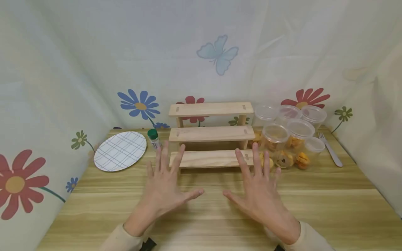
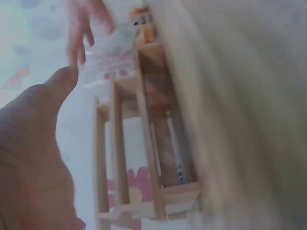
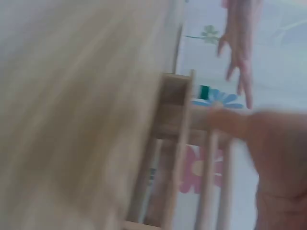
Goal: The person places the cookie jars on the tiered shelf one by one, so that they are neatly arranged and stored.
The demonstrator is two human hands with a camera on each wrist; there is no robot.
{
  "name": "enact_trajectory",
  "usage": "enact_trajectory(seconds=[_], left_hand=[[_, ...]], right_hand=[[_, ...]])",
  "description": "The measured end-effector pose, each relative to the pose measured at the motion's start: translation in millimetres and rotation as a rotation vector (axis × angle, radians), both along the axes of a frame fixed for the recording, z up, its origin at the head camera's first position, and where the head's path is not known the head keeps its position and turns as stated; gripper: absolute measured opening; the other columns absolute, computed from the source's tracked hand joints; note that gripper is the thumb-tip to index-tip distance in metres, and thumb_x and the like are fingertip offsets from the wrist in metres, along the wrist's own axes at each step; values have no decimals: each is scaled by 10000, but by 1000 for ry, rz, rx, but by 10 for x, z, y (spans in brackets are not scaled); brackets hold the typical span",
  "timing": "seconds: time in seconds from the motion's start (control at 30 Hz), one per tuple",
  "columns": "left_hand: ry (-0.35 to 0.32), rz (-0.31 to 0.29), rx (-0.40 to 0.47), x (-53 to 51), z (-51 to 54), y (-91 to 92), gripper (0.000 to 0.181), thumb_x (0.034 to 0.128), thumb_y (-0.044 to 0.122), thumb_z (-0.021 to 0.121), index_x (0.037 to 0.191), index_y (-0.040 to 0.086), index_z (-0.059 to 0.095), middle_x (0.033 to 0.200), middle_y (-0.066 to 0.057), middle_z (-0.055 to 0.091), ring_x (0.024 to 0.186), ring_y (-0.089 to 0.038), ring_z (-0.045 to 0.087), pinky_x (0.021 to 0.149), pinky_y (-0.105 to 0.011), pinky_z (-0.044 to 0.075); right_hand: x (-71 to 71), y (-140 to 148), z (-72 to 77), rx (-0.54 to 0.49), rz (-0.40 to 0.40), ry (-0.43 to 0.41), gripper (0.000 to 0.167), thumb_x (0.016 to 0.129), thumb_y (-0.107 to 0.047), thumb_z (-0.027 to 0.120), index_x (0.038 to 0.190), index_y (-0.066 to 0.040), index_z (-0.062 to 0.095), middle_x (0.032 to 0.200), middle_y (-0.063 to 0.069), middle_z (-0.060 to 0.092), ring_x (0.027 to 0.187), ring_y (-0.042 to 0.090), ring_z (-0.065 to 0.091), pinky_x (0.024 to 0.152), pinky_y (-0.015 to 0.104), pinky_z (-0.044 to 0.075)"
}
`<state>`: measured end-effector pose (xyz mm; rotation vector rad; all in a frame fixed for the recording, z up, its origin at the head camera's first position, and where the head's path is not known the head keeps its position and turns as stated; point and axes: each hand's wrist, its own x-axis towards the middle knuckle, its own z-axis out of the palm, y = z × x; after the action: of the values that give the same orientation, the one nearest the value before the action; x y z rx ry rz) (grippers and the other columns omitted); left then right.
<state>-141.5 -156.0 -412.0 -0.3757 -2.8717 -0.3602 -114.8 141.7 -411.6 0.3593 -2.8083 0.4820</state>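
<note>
Both hands are spread in front of a three-tier wooden shelf (image 1: 211, 134), palms down, fingers straight and holding nothing. The left hand (image 1: 163, 190) is in front of the shelf's left end, its fingertips close to a small green-capped bottle (image 1: 154, 138). In front of the shelf's right end, the right hand (image 1: 262, 195) has its fingertips near several clear lidded jars (image 1: 275, 136) with snacks inside. Whether either hand touches the table is unclear. Blurred, the shelf (image 2: 117, 143) also appears in the left wrist view, and the shelf (image 3: 175, 153) in the right wrist view.
A white plate (image 1: 120, 151) with a blue check pattern lies at the left of the wooden table (image 1: 201, 223). A fork (image 1: 330, 149) lies right of the jars. Behind the table hangs a flowered curtain (image 1: 176, 52).
</note>
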Motion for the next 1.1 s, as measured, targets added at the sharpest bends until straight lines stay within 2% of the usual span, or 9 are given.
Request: enact_trajectory(seconds=[0.1,0.2,0.3,0.43,0.53,0.67,0.83,1.0,1.1], left_hand=[[15,6,144,-56,77,-74,1330,834,895,740,1798,379,-16,1859,-159,-136,1661,-575,158,1245,-838,290],[13,4,306,-115,76,-160,1193,929,759,761,1805,301,93,1852,-207,13,1575,-610,344,1156,-825,440],[-9,-1,430,-190,28,-229,1051,1003,653,740,1785,222,185,1811,-231,176,1528,-558,441,1119,-787,506],[-58,7,556,-296,-42,-295,895,1061,546,718,1742,164,281,1752,-214,315,1480,-499,505,1149,-718,519],[-112,11,670,-370,-87,-324,812,1090,477,710,1721,146,318,1727,-224,348,1448,-504,550,1153,-673,545],[-213,42,792,-447,-152,-353,769,1106,457,699,1705,139,338,1703,-249,384,1444,-510,578,1130,-626,581],[-324,74,975,-533,-242,-401,706,1136,371,666,1703,117,330,1675,-245,426,1417,-460,600,1044,-549,647],[-400,56,1224,-626,-329,-451,637,1163,199,612,1703,70,300,1626,-284,433,1437,-424,521,932,-464,699],[-419,42,1272,-668,-373,-473,586,1163,157,604,1678,69,340,1609,-285,451,1423,-397,509,925,-461,703]], right_hand=[[-48,53,133,-80,64,122,1316,846,-436,1005,1798,-249,116,1824,302,25,1582,672,251,1096,920,388],[-105,113,230,-216,130,222,1231,861,-306,1002,1785,-198,196,1772,312,214,1553,592,386,1096,804,508],[-173,203,310,-344,178,339,1065,883,-249,939,1743,-129,323,1706,269,373,1533,498,449,1110,695,550],[-275,409,445,-450,207,524,891,853,-245,839,1640,-26,484,1621,235,522,1453,418,538,1124,364,543],[-343,617,542,-531,212,583,813,862,-210,797,1601,-2,529,1591,215,561,1418,336,571,1058,177,501],[-413,910,578,-642,182,615,744,871,-91,779,1563,43,542,1548,160,578,1424,242,562,1110,198,492],[-488,1230,523,-848,129,634,706,853,96,727,1528,90,523,1547,52,570,1438,258,531,1176,266,444],[-618,1627,330,-1117,112,611,687,870,210,708,1517,49,543,1531,157,566,1435,302,516,1164,272,431],[-670,1817,190,-1233,108,579,653,895,207,719,1504,29,566,1507,156,583,1423,287,541,1127,241,458]])
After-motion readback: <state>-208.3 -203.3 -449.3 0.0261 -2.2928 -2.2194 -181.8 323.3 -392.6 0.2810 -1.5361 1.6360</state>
